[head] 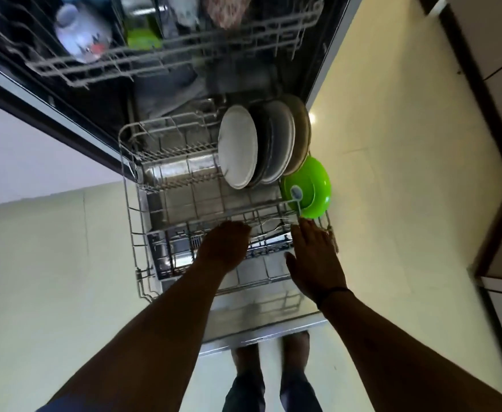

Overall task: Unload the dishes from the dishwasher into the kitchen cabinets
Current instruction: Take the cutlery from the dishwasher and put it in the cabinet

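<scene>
Pale floor tiles surround the pulled-out lower rack; left hand is curled at its front edge, contents unseen, right hand spread wide near the green plate.

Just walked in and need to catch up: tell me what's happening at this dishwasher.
A person is bent over the pulled-out lower rack of an open dishwasher. The left hand reaches, fingers curled, into the cutlery at the rack's front; what it holds is hidden. The right hand hovers open beside it. Pale plates and a green bowl stand in the rack, and the upper rack is loaded.
</scene>
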